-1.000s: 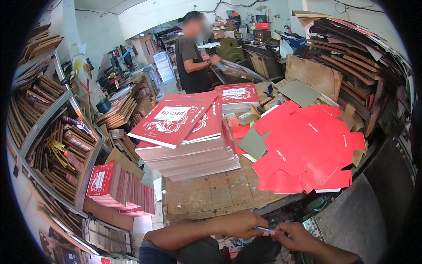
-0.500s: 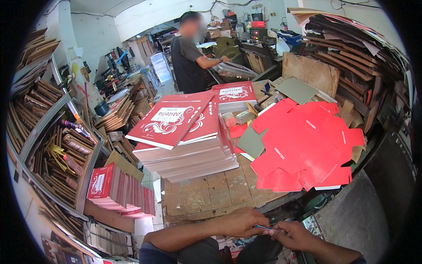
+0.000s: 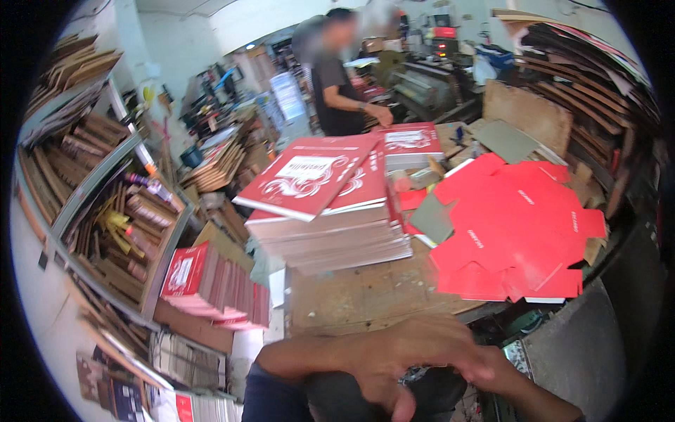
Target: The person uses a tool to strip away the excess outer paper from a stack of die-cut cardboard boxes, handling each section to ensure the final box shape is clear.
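My left hand [image 3: 415, 352] is raised over my lap, in front of the table's near edge. Its thumb points down, apart from the fingers, and I see nothing held in it. The left fingers reach across my right hand [image 3: 485, 364], whose own fingers are mostly hidden and blurred. Beyond my hands stands a tall stack of red-and-white printed booklets [image 3: 337, 243], the top ones lying askew. To its right, flat red die-cut card sheets [image 3: 510, 225] lie piled on the wooden table [image 3: 351, 292].
A co-worker [image 3: 337, 84] stands behind the table beside a second booklet stack [image 3: 411, 137]. Shelves of boards [image 3: 105, 246] line the left, with more red booklets [image 3: 211, 288] stacked low beside them. A grey-green card [image 3: 432, 218] lies by the red sheets. Dark boards [image 3: 573, 84] are piled at right.
My left hand has risen and spread over the right one; the thin blue item between my fingers no longer shows. The view has shifted left. The co-worker's hand has moved toward the rear booklets.
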Tool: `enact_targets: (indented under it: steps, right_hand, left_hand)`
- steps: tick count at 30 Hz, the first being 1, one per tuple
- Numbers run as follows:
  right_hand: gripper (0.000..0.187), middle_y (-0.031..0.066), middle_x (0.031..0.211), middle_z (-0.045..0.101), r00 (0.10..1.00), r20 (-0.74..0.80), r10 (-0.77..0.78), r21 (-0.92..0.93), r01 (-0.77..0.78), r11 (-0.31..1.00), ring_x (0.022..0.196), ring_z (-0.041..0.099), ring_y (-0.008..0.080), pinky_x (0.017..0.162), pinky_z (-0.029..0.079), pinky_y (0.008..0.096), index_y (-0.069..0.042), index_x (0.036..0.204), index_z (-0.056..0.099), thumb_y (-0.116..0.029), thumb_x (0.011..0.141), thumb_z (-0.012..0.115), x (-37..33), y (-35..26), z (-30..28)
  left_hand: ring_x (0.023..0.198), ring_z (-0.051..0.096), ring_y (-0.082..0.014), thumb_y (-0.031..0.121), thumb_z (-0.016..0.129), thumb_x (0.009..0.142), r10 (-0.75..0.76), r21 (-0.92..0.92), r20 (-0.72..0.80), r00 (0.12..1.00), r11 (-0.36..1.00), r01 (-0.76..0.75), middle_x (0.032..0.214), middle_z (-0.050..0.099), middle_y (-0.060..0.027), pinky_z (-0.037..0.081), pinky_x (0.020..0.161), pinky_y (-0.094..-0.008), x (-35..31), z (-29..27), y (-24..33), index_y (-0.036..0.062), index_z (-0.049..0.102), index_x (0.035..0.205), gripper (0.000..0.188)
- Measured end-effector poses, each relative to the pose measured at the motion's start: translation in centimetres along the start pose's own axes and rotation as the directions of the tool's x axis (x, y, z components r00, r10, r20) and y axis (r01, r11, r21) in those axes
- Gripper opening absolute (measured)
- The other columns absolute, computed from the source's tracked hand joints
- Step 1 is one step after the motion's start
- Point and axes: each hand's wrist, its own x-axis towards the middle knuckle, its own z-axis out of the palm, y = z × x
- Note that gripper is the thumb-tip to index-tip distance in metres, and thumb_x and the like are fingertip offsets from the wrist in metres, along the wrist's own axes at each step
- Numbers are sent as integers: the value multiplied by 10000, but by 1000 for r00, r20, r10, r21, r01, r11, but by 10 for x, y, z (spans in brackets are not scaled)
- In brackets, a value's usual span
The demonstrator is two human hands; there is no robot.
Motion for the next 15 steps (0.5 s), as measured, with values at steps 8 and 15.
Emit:
enact_targets:
  steps: [8, 15]
  right_hand:
    - [250, 147, 746, 674, 991, -76, -113, -65, 108, 992, 682, 666, 205, 645, 517, 337, 23, 887, 645, -224, 920, 620, 1, -5, -1]
    - [278, 107, 753, 688, 989, -78, 123, 142, -111, 984, 684, 661, 163, 605, 516, 317, 25, 886, 637, -243, 947, 595, -2, -1, 6]
  left_hand:
    - [789, 639, -280, 927, 453, 610, 138, -154, 140, 981, 981, -116, 868, 641, -90, 465, 709, -388, 40, 15, 48, 1, 660, 1002, 1026]
    - [753, 630, -308, 979, 376, 523, 167, -232, 42, 985, 961, -153, 845, 644, -92, 461, 685, -389, 32, 24, 50, -13, 640, 982, 1125]
